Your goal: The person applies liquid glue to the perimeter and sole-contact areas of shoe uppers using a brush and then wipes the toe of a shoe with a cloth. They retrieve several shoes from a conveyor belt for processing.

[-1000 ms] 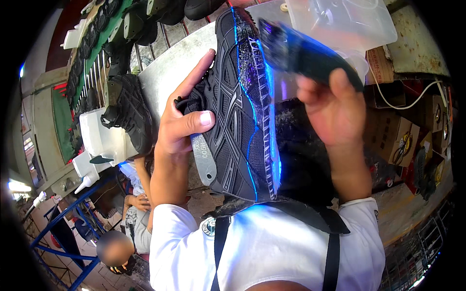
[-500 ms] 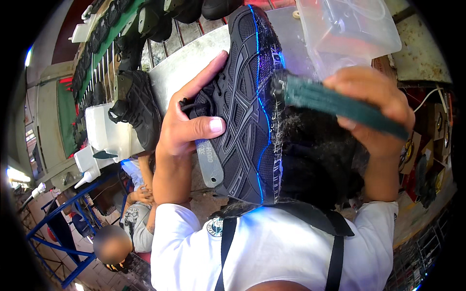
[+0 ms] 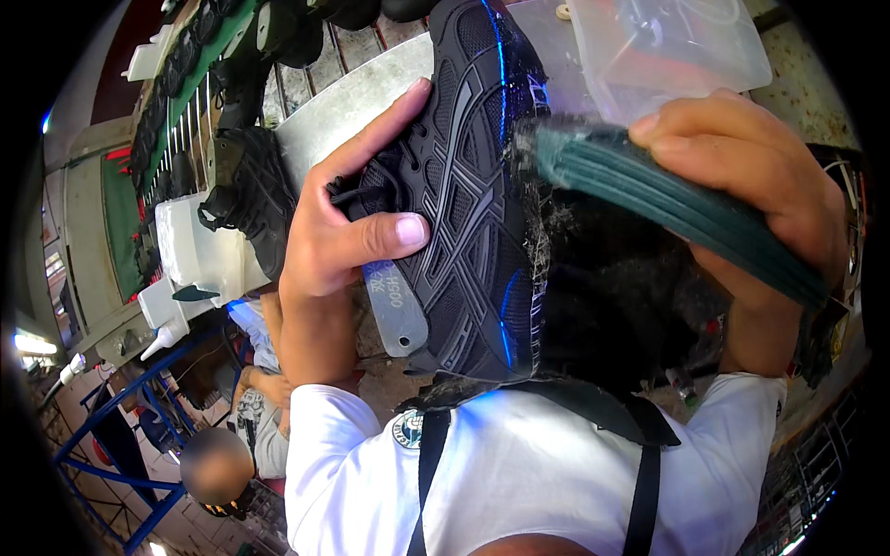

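Observation:
A black shoe upper point(image 3: 464, 199) lies on its side across the middle, its toe end far and its heel toward me. My left hand point(image 3: 348, 222) is closed around its laced opening, thumb pressed on the side panel. A grey metal plate point(image 3: 394, 310) with a hole sticks out of the shoe's opening. In my closed right hand point(image 3: 756, 176) is a dark green ridged brush point(image 3: 667, 190). Its dark working end meets the shoe's fuzzy, whitish-stitched lower edge. A blue light line falls along the side of the upper.
Another black shoe point(image 3: 255, 199) stands at left beside a whitish container point(image 3: 190, 246) and a white nozzle bottle point(image 3: 167, 338). A clear plastic box point(image 3: 672, 51) sits far right. More shoes line the green-edged rack at far left. A seated person point(image 3: 260, 412) is at lower left.
My right hand and the brush's rear have shifted right, its tip slightly farther along the edge. The shoe has rolled slightly, and the blue line now falls nearer its lower edge.

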`<state>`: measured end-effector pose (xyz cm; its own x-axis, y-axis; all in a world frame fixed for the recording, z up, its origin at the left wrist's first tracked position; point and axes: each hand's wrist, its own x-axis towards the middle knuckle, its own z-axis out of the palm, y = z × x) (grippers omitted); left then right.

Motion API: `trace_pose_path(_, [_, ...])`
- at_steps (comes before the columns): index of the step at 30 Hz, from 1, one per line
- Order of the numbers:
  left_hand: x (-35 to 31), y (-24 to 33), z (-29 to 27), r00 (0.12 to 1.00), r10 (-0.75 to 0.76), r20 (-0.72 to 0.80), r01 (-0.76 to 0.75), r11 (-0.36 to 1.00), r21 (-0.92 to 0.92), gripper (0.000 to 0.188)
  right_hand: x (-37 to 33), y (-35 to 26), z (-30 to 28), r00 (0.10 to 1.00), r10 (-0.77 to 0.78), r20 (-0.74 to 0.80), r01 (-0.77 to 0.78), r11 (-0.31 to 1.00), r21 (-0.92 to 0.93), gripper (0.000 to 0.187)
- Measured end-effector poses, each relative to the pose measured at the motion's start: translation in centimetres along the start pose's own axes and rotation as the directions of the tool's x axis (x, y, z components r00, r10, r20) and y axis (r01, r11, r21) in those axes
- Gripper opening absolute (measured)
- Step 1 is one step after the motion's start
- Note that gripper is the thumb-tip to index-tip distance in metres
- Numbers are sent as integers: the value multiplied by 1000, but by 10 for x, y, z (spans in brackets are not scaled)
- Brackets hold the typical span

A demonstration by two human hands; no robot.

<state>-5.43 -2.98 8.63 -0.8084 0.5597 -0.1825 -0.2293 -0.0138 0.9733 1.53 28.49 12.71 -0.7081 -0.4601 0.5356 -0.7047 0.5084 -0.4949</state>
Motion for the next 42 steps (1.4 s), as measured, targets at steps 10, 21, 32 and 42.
trace_pose_path(10, [9,-6,-4,999,37,-1,-37,999,1,109,-43,20,49,976,93,-199,14,879,476,26])
trace_pose_path(21, [10,-4,10,995,38,-90,-50,990,-130,104,-50,2,55,964,107,-242,28,868,497,31])
trace_pose_path(32, [13,3,11,993,90,-82,-99,989,-113,99,-42,-11,44,971,175,-164,-111,935,338,28])
trace_pose_path(42, [14,14,24,986,74,-150,-79,996,-31,96,-32,-2,31,998,57,-13,-46,910,413,30])
